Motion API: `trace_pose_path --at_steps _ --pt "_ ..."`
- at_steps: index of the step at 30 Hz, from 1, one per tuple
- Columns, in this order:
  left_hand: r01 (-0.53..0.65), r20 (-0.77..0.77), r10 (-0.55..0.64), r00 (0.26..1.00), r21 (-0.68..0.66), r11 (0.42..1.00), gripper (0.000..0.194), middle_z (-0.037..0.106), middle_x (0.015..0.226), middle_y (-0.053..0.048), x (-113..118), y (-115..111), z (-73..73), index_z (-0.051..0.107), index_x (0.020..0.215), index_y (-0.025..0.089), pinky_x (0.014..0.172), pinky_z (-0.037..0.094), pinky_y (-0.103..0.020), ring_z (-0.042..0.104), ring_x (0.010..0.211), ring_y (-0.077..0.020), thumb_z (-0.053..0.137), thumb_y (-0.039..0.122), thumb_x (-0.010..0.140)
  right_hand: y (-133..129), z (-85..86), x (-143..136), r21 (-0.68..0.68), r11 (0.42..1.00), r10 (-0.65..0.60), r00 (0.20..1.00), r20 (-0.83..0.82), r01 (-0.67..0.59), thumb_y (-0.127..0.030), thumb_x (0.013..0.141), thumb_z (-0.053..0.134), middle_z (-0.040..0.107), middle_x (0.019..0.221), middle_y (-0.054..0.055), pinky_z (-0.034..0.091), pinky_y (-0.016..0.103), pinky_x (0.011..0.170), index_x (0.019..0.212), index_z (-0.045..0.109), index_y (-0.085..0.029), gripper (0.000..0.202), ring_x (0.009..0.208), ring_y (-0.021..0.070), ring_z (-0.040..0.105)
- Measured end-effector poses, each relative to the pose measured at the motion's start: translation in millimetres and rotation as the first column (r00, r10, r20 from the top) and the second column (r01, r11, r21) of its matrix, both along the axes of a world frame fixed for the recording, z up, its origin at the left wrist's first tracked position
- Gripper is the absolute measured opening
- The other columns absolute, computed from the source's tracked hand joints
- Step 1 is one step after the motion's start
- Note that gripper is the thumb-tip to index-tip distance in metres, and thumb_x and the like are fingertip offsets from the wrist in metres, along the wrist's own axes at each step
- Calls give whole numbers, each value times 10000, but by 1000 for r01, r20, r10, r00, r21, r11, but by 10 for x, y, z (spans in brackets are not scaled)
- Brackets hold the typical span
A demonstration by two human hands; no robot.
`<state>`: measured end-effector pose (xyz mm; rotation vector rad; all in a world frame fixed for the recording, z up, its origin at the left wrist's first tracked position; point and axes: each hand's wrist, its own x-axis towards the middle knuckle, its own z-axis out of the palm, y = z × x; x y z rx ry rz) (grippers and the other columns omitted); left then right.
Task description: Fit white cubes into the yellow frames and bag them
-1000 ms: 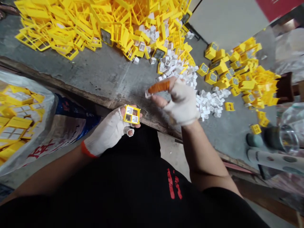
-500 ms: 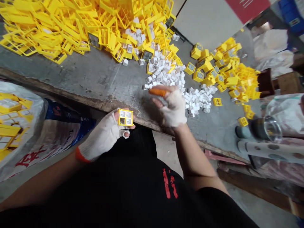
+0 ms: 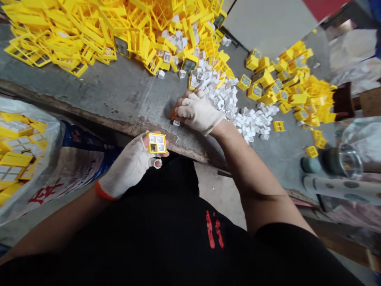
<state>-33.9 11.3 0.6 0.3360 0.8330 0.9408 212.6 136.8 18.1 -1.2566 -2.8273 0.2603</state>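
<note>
My left hand (image 3: 127, 165), in a white fingerless glove with an orange cuff, is closed around a small yellow frame (image 3: 157, 143) over my lap, just off the bench edge. White pieces sit in three of the frame's square compartments; the lower-left one looks dark. My right hand (image 3: 198, 112), gloved too, is down on the bench with its fingers curled and an orange covering on one finger. A small white cube (image 3: 176, 123) is at those fingertips, partly hidden by them. Beyond this hand spreads a pile of loose white cubes (image 3: 222, 93).
Yellow frames (image 3: 80, 29) are heaped along the back left of the grey bench (image 3: 125, 91). Yellow blocks (image 3: 293, 85) lie at the right, near a clear cup (image 3: 351, 161). An open sack (image 3: 53, 167) with yellow pieces stands at lower left.
My right hand has moved left and slightly away from me, its fingers curling down to a white cube on the bench. My left hand keeps the yellow frame almost where it was.
</note>
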Motion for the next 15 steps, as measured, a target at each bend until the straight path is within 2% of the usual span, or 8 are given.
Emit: trace_pose_path --at_steps 2,5,7,10,12,15 --pt "5 11 -5 1000 8 1000 550 809 1000 -53 -4 -15 -5 796 1049 200 574 576 -250 774 791 -212 1068 540 714 -67 2 25 -1 994 -113 990 -84 113 -291 1110 524 817 1261 114 455 558 1110 1286 837 -254 361 1213 337 669" --pt "-23 23 22 999 22 999 523 809 1001 -57 -25 -32 -29 784 1042 198 567 572 -250 775 793 -214 1053 531 742 -269 -42 32 36 918 -381 904 -194 395 -319 1104 543 805 1324 139 493 582 1099 1411 794 -243 404 1231 366 691" --pt "-47 15 46 999 25 999 469 814 1009 -64 -39 -31 -55 780 1049 198 562 572 -253 782 800 -220 1018 515 797 -428 -87 -18 7 886 -456 872 -177 464 -341 1059 647 807 1319 142 498 593 1104 1388 801 -248 375 1264 388 693" --pt "-73 7 72 997 37 997 376 821 1029 -80 -46 -15 -78 780 1065 196 568 573 -257 781 807 -218 942 488 892 -634 -120 -135 -71 892 -452 878 -159 447 -318 1024 726 830 1241 125 498 566 1118 1218 848 -260 237 1248 373 715" --pt "-72 3 72 997 47 996 363 819 1041 -86 -34 0 -62 779 1088 197 575 571 -257 774 810 -213 926 476 909 -760 -97 -201 -81 909 -413 865 -285 408 -354 1063 707 848 1209 101 506 540 1126 1135 858 -274 186 1198 338 741" --pt "-49 -3 49 999 59 997 356 814 1089 -78 17 18 3 779 1124 215 598 580 -262 757 829 -202 942 436 898 -969 -24 -297 -25 957 -260 818 -513 289 -477 1111 684 872 1198 63 537 503 1118 1143 867 -304 254 1115 293 775"
